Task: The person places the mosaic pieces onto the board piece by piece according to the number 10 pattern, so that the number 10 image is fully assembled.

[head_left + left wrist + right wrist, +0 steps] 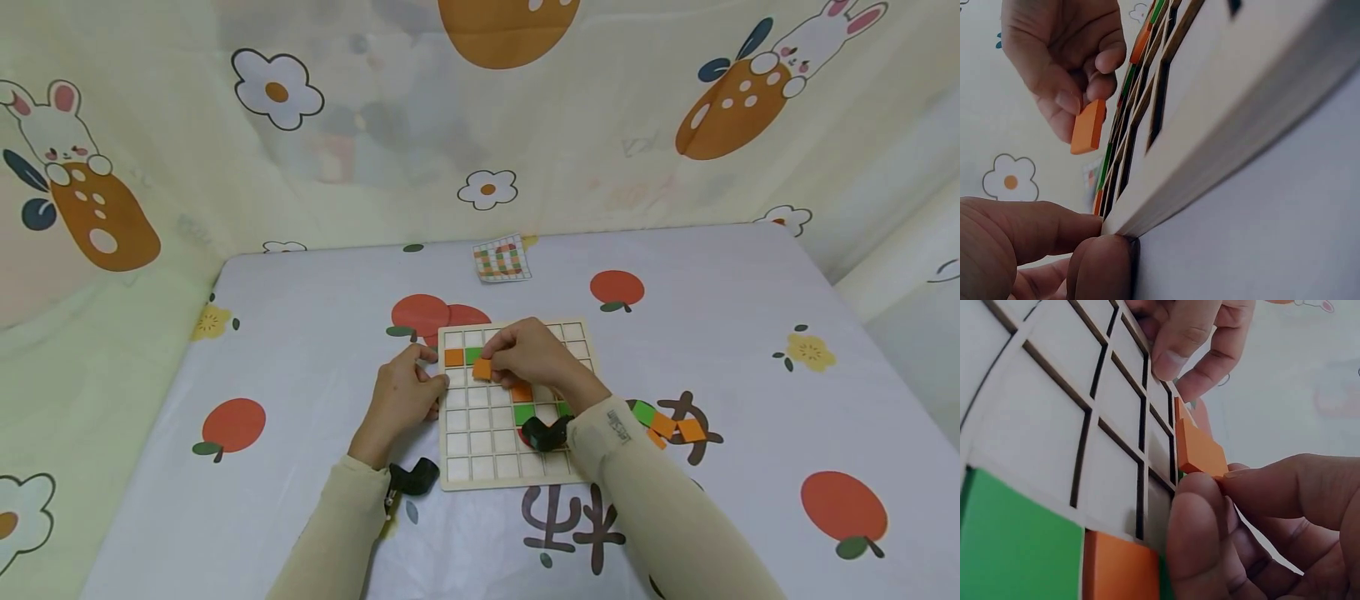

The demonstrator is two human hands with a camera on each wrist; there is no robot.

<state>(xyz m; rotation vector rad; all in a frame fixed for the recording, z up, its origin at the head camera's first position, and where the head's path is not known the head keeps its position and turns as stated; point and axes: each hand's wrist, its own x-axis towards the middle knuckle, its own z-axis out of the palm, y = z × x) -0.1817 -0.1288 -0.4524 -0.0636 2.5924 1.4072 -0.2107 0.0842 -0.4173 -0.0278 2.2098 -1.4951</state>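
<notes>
A pale wooden grid board (468, 446) lies on the table with square cells, some filled with orange and green tiles. My right hand (532, 354) pinches an orange square tile (482, 369) between thumb and fingers, above the upper left cells. In the left wrist view this tile (1088, 128) is tilted and raised off the board. Just beyond it sit a green tile (472, 356) and an orange tile (453, 357) in one row. My left hand (401, 392) holds the board's left edge with thumb and finger. The right forearm hides part of the board's right side.
Several loose green and orange tiles (663, 423) lie right of the board, partly behind the right sleeve. A small card (501, 260) with a coloured grid pattern lies at the table's back. The white tablecloth (322, 500) has printed fruit and flowers.
</notes>
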